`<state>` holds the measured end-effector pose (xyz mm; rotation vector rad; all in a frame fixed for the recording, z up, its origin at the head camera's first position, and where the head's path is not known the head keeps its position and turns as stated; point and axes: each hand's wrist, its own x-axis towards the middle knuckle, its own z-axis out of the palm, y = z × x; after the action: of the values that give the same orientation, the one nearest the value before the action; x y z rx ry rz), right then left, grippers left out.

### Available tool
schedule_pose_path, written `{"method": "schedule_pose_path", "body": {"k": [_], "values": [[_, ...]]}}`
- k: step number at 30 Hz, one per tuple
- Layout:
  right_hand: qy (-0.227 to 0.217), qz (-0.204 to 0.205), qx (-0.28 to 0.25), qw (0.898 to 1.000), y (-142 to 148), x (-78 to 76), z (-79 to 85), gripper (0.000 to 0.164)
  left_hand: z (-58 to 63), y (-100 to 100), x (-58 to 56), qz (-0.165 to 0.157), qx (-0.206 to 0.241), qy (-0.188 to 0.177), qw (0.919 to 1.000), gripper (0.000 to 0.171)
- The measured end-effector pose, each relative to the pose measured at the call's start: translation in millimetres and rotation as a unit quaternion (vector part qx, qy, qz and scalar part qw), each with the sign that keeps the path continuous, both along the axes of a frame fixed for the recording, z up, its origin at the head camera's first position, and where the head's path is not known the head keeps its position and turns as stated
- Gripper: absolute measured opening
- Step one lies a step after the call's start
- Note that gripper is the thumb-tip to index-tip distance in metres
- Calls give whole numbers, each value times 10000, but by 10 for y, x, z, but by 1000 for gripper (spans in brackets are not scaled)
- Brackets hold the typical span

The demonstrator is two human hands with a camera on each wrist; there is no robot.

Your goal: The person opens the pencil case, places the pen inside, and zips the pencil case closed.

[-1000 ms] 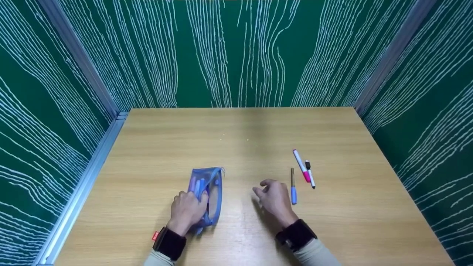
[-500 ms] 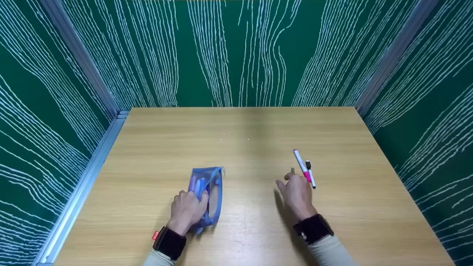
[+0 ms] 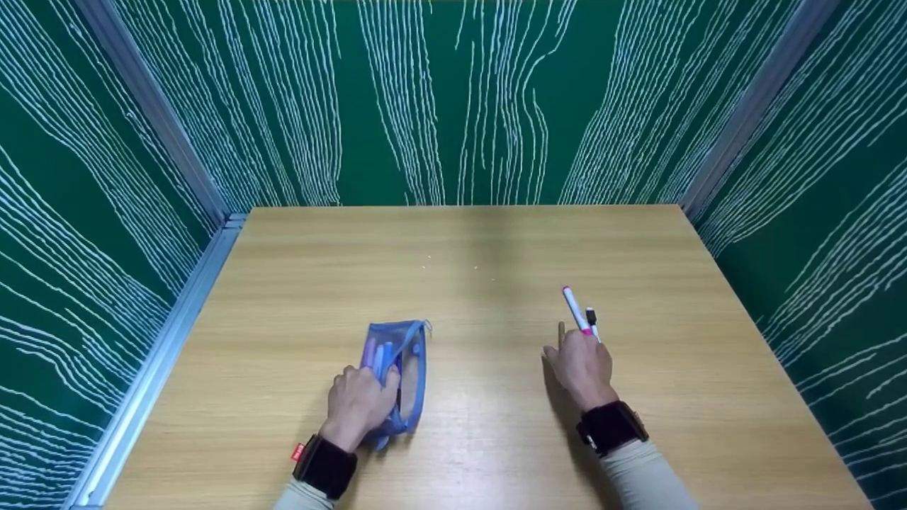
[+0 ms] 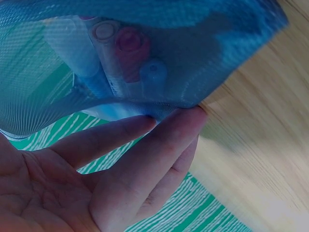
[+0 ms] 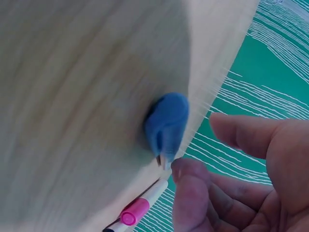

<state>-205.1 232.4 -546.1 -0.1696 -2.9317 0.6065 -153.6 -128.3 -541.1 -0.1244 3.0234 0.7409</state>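
My left hand (image 3: 361, 404) grips a blue mesh pencil case (image 3: 420, 386), thumb at its open zip side. Several pens and markers show through the mesh in the left wrist view, among them a pink-ended one (image 4: 131, 43). Over on the right, my right hand (image 3: 583, 365) hovers above loose pens, thumb and fingers apart with nothing between them. A blue-capped pen (image 5: 169, 121) lies close to its fingertips; in the head view only its gold-brown end (image 3: 561, 331) shows. Partly under the hand lie a pink-capped white marker (image 3: 575, 309) and a thin black-capped marker (image 3: 591, 319).
The wooden table (image 3: 453, 241) carries a few tiny white specks near its middle. Green walls (image 3: 390, 142) with white wavy lines stand at the back and both sides. A metal rail (image 3: 163, 354) runs along the left edge.
My right hand has moved right, across the blue-capped pen to the two white markers, and now covers parts of them. My left hand and the pencil case have stayed put.
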Motion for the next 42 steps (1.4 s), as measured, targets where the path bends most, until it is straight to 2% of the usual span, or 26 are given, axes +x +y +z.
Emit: {"method": "schedule_pose_path", "body": {"k": [5,12,17,23,33,42], "values": [[-212,15,26,9998,-2,-28,-34,42,-5,-3,3,10,35,-29,10000,55],[37,-3,70,10000,8,-44,-83,24,-9,-8,3,-40,-57,43,10000,55],[-71,10,-15,10000,30,-46,-93,17,-20,-13,4,-38,-94,101,9999,54],[-180,-27,-32,9998,41,-55,-85,15,-23,-11,-1,-46,-65,128,9999,54],[-28,-24,-146,9999,25,-23,-86,19,-29,-13,3,-55,-13,79,10000,54],[-186,-46,-216,9996,-14,4,2,21,-11,-18,5,-88,-1,152,9998,54]]}}
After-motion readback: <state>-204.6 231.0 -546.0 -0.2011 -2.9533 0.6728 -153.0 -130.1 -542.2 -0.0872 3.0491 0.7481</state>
